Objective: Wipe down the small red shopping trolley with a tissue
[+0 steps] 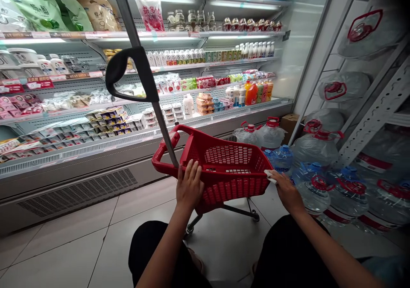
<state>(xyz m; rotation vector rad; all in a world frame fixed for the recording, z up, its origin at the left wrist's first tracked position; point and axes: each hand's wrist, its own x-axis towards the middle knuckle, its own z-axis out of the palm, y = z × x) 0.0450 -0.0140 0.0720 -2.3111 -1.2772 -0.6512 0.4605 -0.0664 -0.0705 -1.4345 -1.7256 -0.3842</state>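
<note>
In front of my knees stands a small red shopping cart (235,185) with a latticed basket, on grey legs with casters. A grey pole with a black loop handle (142,76) rises from its left end. My left hand (189,185) rests on the near rim by the pole's base, fingers stretched out and holding nothing. At the basket's right corner, my right hand (286,189) pinches a white cloth or tissue (270,175) against the rim. The inside of the basket shows only its red walls and floor slots.
A lit refrigerated display case (96,151) with shelves of dairy and drinks runs along the back. Several large water bottles (315,194) with red handles crowd the floor on the right, beside a white metal rack (371,113). Pale floor tiles (64,254) lie at the left.
</note>
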